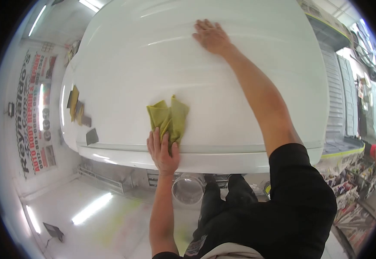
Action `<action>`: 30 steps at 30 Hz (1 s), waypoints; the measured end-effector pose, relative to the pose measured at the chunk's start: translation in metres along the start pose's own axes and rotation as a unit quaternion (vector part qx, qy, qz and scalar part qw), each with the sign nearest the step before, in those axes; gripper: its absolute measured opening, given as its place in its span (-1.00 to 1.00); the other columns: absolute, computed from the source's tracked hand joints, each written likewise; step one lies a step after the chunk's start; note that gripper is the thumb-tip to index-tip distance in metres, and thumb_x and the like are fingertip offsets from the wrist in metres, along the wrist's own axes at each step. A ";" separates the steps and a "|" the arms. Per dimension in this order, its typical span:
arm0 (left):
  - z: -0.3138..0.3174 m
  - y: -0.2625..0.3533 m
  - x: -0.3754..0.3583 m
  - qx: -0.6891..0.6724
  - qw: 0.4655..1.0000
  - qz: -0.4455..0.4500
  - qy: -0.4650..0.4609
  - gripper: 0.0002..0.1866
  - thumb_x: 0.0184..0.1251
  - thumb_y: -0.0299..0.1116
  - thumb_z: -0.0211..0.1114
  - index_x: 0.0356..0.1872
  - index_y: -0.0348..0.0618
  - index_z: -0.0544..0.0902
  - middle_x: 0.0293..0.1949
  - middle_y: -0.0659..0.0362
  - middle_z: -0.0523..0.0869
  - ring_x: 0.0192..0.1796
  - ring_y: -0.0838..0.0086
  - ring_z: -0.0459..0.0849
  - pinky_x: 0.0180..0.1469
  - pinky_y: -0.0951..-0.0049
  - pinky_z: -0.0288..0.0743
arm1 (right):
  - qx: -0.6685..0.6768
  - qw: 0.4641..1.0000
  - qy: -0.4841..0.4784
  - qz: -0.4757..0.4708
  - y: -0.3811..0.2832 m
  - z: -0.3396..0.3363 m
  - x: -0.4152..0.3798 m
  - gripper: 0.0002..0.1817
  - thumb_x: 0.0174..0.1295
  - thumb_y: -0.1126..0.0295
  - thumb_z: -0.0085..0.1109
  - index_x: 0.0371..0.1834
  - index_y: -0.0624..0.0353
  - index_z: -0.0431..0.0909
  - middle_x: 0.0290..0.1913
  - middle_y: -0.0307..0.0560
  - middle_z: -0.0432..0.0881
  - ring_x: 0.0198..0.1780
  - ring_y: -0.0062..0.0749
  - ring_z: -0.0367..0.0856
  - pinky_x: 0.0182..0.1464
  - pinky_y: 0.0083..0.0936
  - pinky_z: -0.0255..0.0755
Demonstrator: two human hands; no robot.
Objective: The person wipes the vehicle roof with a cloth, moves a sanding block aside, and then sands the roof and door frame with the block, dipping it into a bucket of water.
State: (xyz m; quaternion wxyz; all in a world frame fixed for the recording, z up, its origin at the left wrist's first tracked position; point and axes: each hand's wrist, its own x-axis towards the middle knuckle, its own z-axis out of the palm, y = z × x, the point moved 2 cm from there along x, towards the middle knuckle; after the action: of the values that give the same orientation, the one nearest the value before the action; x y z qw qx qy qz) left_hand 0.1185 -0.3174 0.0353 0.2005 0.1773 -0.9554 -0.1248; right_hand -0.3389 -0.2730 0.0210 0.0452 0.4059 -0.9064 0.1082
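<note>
Before me spreads a large white vehicle panel (123,82), smooth and glossy, probably a cab roof. My left hand (162,151) is at its near edge, with the fingers and thumb on a crumpled yellow-green cloth (168,118). The cloth fans out beyond my fingertips onto the panel. Farther up, my right hand (211,36) lies flat on the white surface with nothing in it and its fingers extended. My right arm reaches across the panel.
Sanding pads (75,103) and a dark grey square of sandpaper (91,136) lie on the panel's left side. A truck bed (334,90) adjoins at right. Shelves with supplies (347,190) stand at lower right. A floor lamp (53,231) is at lower left.
</note>
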 end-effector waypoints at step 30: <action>0.011 0.000 -0.010 0.021 1.000 0.024 0.001 -0.51 0.39 -0.36 0.25 0.31 -0.31 0.56 0.48 -0.17 0.43 0.51 -0.17 0.34 0.54 -0.12 0.16 | -0.103 0.956 0.091 0.261 0.225 -0.073 -0.260 -0.30 0.61 -0.05 -0.16 0.62 0.22 0.23 0.67 0.23 0.14 0.68 0.14 0.05 0.63 0.22 -0.09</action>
State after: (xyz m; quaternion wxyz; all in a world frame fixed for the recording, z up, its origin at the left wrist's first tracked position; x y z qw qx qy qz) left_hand 0.1225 -0.3119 0.0224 0.2006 0.1589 -0.9615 -0.1001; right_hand -0.3338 0.0782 0.0120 0.1389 0.1367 -0.9791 0.0583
